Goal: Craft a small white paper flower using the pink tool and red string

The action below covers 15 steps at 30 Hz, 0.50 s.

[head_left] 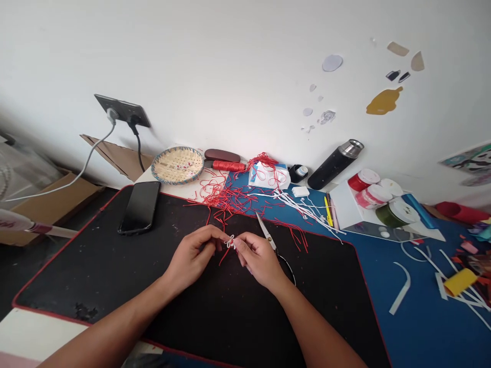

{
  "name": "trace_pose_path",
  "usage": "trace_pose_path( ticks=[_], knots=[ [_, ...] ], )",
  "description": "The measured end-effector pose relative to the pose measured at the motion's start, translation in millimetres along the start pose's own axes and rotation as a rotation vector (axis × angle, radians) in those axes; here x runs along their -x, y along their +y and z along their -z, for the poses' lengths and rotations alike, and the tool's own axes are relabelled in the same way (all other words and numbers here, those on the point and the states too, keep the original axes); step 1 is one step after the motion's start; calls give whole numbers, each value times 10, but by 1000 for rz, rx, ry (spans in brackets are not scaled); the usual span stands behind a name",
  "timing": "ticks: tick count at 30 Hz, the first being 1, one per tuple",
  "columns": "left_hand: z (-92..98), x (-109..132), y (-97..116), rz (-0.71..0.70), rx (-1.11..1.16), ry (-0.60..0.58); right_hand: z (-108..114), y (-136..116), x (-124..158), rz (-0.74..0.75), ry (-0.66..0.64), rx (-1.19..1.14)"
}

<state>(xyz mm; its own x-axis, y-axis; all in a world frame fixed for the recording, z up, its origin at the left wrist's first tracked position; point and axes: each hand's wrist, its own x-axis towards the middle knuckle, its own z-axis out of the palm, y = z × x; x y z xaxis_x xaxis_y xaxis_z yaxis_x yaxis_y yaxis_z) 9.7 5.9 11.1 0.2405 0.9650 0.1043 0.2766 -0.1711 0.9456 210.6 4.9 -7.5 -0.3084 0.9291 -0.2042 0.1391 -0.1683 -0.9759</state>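
Observation:
Between my two hands is a small knot of white cord (229, 242) with looped ends and red cord running through it. My left hand (197, 254) pinches it from the left, its index finger and thumb close together. From the right, my right hand (258, 256) grips the other side of the knot between thumb and fingers. A loose red cord end (223, 258) hangs below the knot. Just beyond my right hand lie scissors (268, 236), their blades pointing away from me; the handles are partly hidden. A black mat (184, 317) spreads under both hands.
Behind the hands lie tangled red cord pieces (230, 199) and white cords (303, 207). A phone (139, 207) rests at left, near a woven basket (178, 165). A black flask (335, 166) leans against the wall; paint jars (397, 212) stand at right.

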Motion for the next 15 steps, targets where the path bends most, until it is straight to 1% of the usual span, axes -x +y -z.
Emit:
trace_pose_path(
  ticks=[2,4,7,12,15],
  knots=[
    [19,-25,12,92,73,43,-5,-4,4,23,-9,28],
    [30,-46,23,177,124,53,-7,-11,8,33,-19,55],
    [29,-62,34,234,148,-12,-7,-14,12,51,-22,91],
    [1,-62,9,239,147,-119,-7,7,6,57,-24,116],
    [-15,-63,-21,284,220,-174,-11,16,-1,53,-14,93]
  ],
)
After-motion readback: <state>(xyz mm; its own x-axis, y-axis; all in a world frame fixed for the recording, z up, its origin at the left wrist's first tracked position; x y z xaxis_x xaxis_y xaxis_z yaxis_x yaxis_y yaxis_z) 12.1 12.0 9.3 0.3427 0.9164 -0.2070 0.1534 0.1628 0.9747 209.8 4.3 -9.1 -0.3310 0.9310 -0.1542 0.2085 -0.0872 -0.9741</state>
